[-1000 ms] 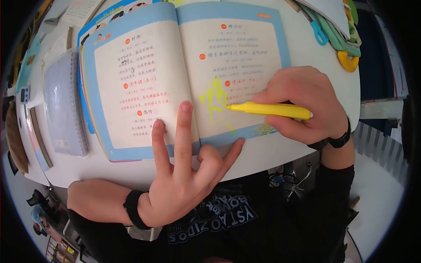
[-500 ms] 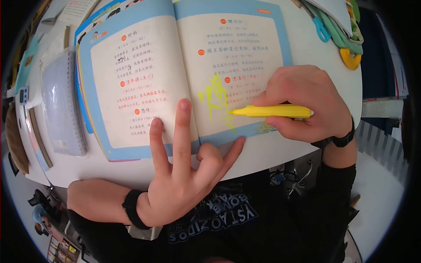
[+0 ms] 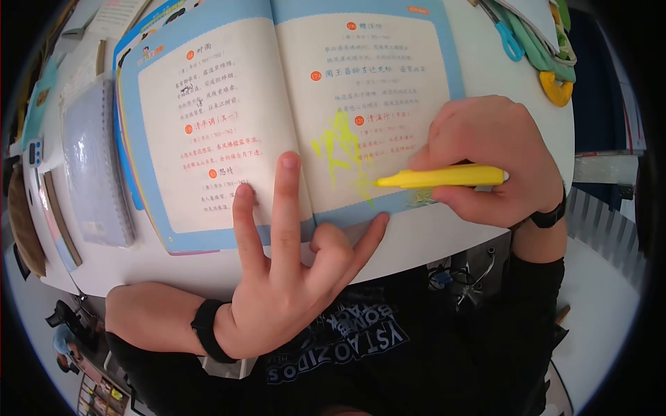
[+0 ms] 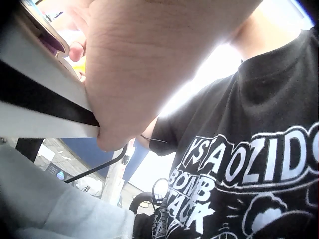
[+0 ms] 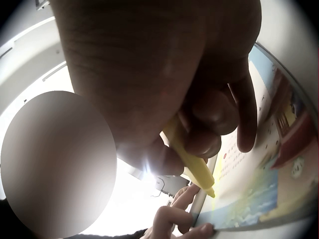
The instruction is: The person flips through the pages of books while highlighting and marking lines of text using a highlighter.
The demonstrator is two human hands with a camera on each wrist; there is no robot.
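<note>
An open book (image 3: 326,199) with blue page borders and printed Chinese text lies on the white table. My right hand (image 3: 496,156) pinches a yellow highlighter (image 3: 444,177) between thumb and fingers, its tip at the lower part of the right page. Bright yellow handwritten strokes (image 3: 335,145) run down that page, left of the tip. In the right wrist view the highlighter (image 5: 197,167) slants down toward the page. My left hand (image 3: 288,277) rests on the book's lower edge; two fingers are extended on the left page near the spine, and the others spread to the right.
Left of the book lie a plastic-wrapped notebook (image 3: 97,166) and a small blue timer (image 3: 35,152). Blue-handled scissors (image 3: 510,45) and a green and yellow pouch (image 3: 555,87) sit at the back right. Another blue book (image 3: 127,90) lies under the open one.
The highlighter tip has moved right and slightly down, and more yellow strokes show on the lower right page. The book appears slightly higher in view. My left hand stays almost in place.
</note>
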